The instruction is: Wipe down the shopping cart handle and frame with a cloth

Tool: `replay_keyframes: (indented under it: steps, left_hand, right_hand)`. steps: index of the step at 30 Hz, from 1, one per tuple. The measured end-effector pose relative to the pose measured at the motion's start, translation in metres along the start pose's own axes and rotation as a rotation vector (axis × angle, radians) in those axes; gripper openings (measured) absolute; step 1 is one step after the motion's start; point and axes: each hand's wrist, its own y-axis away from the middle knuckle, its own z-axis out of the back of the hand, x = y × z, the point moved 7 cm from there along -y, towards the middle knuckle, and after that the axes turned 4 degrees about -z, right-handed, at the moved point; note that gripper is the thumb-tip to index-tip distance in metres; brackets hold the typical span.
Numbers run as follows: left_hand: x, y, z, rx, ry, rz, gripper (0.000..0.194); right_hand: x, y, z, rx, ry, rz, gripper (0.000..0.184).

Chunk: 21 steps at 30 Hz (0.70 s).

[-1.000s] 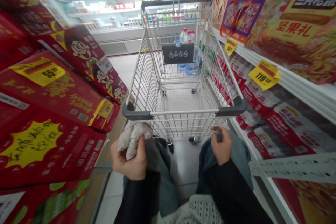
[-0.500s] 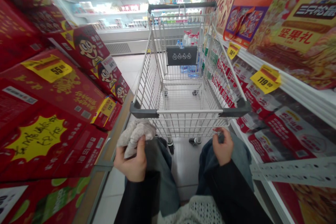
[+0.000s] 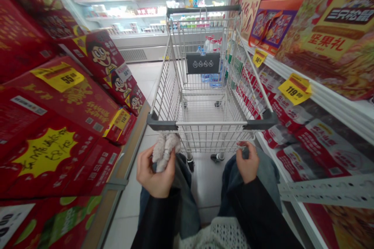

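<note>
My left hand (image 3: pixel 157 173) is closed around a crumpled grey cloth (image 3: pixel 163 151), pinched between thumb and fingers just below the near left corner of the shopping cart. My right hand (image 3: pixel 247 162) has its fingers curled at the lower wire edge of the cart's basket, above my right knee. In front of me stands the metal shopping cart (image 3: pixel 212 127), with grey plastic corners and a dark bar at its far end. Inside its far end hangs a dark panel (image 3: pixel 203 63) with round symbols.
Stacked red gift boxes (image 3: pixel 67 113) with yellow price tags line the left side. On the right, a white shelf (image 3: pixel 327 85) carries boxes above packs of bottles (image 3: pixel 321 140). Blue-tinted water bottles (image 3: pixel 215 79) show through the cart. A lit refrigerated display (image 3: pixel 146 39) stands ahead.
My left hand has moved right and slightly up with the cloth, which is now bunched more tightly. My right hand stays at the basket's lower edge. The view shifts slightly.
</note>
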Motion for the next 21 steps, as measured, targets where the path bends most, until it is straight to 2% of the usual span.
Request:
replay_keyframes:
  steps: [3,7,9,15,19,21]
  left_hand:
    - [0.000,0.001,-0.001,-0.011,-0.008,0.008,0.039]
    - [0.013,0.012,-0.011,0.072,-0.007,0.033,0.035]
    - [0.012,0.011,-0.011,0.102,-0.012,0.025,0.034]
    - [-0.008,0.000,-0.003,0.007,0.020,-0.010,0.035]
    - [0.001,0.009,-0.015,0.115,0.027,0.054,0.033]
    - [0.005,0.012,-0.015,0.133,0.032,0.105,0.033]
  right_hand:
    - [0.000,0.000,0.000,-0.002,0.002,-0.003,0.018]
    - [0.001,0.000,-0.001,-0.006,0.011,0.001,0.017]
    - [0.001,0.000,-0.001,-0.007,0.015,0.007,0.018]
    - [0.002,0.001,0.000,-0.004,0.020,0.020,0.017]
    - [0.003,0.000,-0.001,0.001,0.020,0.020,0.017]
    - [0.003,0.000,-0.001,0.001,0.020,0.018,0.017]
